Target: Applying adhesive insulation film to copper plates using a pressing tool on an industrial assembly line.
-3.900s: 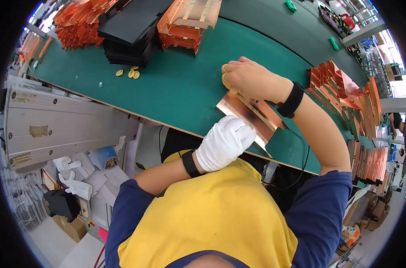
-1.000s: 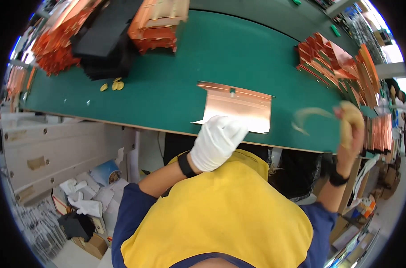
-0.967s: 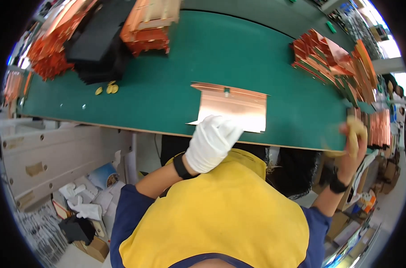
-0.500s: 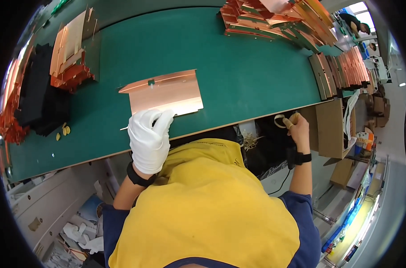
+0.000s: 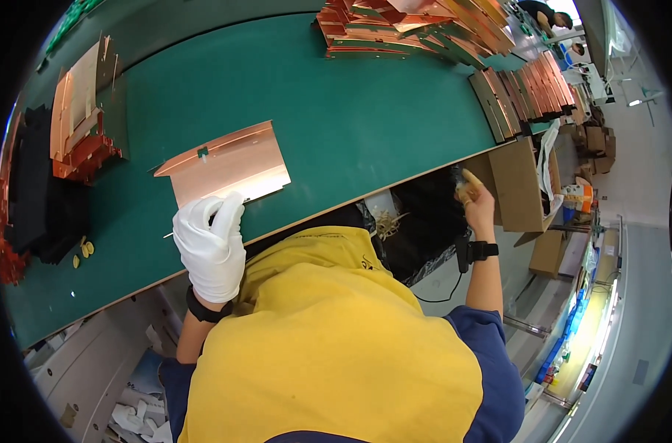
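Note:
A bent copper-coloured metal sheet (image 5: 229, 168) with a raised flange and a small notch lies on the green table. My left hand (image 5: 210, 244), in a white glove, is closed on its near edge. A thin pale tip sticks out left of the glove; what it belongs to is hidden. My right hand (image 5: 476, 205) is bare apart from yellowish finger covers. It hovers past the table edge, over a black bag (image 5: 432, 214), fingers apart and nothing visible in them. Several curled pale strips (image 5: 387, 223) lie at the bag's left side.
Copper sheets are piled at the far side (image 5: 395, 33); a row of narrow ones (image 5: 528, 92) stands far right. More copper parts (image 5: 88, 122) and black pieces (image 5: 44, 199) sit left, near small yellow pieces (image 5: 86, 249). An open cardboard box (image 5: 519, 188) stands right of the bag.
The curled pale strip that was at my right fingertips is no longer seen there, and those fingers have spread. My left hand still holds the sheet. The whole view has turned and shifted.

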Tool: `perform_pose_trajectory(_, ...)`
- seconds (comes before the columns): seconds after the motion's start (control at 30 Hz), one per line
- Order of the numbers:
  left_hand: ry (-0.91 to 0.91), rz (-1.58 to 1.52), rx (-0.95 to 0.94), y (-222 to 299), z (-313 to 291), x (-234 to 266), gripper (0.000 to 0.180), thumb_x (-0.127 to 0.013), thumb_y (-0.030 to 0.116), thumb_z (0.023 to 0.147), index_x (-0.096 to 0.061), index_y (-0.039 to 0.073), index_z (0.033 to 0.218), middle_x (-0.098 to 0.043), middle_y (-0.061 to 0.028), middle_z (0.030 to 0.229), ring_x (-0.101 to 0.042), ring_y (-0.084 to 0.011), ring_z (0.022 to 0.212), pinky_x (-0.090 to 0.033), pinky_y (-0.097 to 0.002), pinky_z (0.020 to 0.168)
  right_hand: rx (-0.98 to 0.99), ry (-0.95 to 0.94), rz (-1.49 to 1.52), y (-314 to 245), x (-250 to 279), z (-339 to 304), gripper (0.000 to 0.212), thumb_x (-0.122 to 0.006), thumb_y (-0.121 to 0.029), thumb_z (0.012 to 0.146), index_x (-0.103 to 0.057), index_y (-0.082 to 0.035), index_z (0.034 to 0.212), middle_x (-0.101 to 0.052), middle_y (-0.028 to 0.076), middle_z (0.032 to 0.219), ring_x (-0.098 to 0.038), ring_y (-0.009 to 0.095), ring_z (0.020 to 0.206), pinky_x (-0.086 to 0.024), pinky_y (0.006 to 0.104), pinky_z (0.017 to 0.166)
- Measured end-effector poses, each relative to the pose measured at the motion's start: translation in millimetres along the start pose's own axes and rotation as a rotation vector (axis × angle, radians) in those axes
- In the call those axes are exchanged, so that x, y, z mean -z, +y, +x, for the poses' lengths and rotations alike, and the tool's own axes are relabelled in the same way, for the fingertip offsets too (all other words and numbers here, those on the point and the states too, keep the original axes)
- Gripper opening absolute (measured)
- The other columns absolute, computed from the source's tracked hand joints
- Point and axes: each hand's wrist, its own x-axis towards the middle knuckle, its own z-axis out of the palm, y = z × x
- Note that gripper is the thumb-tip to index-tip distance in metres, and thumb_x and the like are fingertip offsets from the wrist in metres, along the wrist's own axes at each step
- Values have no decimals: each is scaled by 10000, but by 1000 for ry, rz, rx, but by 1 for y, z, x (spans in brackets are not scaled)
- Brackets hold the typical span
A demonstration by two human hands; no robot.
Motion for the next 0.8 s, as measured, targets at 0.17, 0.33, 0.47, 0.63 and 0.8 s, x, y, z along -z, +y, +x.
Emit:
perform_pose_trajectory(0.17, 23, 6, -31, 0, 4, -4, 321, -741, -32, 673, -700, 106, 961, -573, -52, 837, -555, -273, 802, -443, -378, 718, 509, 46, -917, -13, 7, -8, 243, -679, -53, 850, -631, 3, 1081, -687, 124, 911, -690, 174, 768, -570, 313, 645)
perform_pose_trajectory(0.33, 56, 18, -40, 1, 11, 3, 280, -706, -37, 655, -679, 92, 902, -553, -65, 746, -556, -275, 742, -431, -392, 652, 324, -38, -609, -22, 5, -10, 142, -678, -111, 867, -680, -8, 965, -677, 89, 772, -656, 171, 646, -537, 321, 600)
perform_pose_trajectory(0.47, -75, 98, -56, -2, 18, 12, 180, -634, -21, 656, -636, 80, 805, -517, -80, 678, -547, -277, 683, -416, -399, 602, 66, -159, -229, -154, -25, -18, 185, -684, -163, 887, -666, -12, 783, -604, 41, 638, -583, 108, 553, -460, 257, 507)
perform_pose_trajectory(0.63, -23, 86, 19, -18, 18, 31, 131, -601, -1, 656, -607, 83, 756, -506, -72, 671, -536, -284, 662, -419, -403, 596, 599, -576, -144, -358, -125, 20, 353, -616, -285, 944, -596, -2, 733, -573, 12, 643, -459, 68, 461, -383, 243, 443)
perform_pose_trajectory(0.8, -33, 113, 97, -26, 12, 42, 180, -658, -10, 644, -659, 86, 797, -544, -58, 717, -546, -275, 698, -426, -378, 594, 722, -325, -455, -470, -286, 151, 413, -607, -394, 892, -674, 13, 874, -675, 122, 667, -680, 266, 593, -534, 382, 611)
